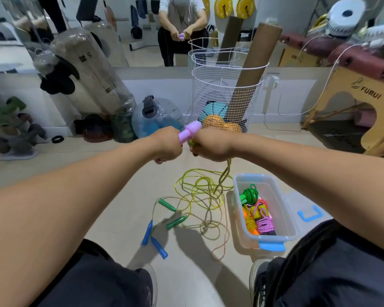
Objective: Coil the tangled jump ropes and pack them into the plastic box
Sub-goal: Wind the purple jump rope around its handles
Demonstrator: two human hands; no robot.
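- Both hands are raised together in front of the wire basket [226, 100]: the left hand [167, 144] grips a pink handle [190, 131], fingers curled round it.
- Touching it, the right hand [211, 146] is closed on the yellow-green rope [200, 191], which drops from that fist to a loose tangle on the floor, just left of the box [282, 209].
- Inside the box lie coiled ropes already packed: green, orange, pink.
- Left of the box on the floor, still mixed with the tangle, are green handles [169, 204] and blue handles [153, 238] on a thin speckled rope [220, 231].
- Risk, as I judge it: pulling the yellow-green rope upward could tighten a knot, since its loops cross the speckled rope.
- Winding fast might also drag the other handles along or snag the cord on the box rim.
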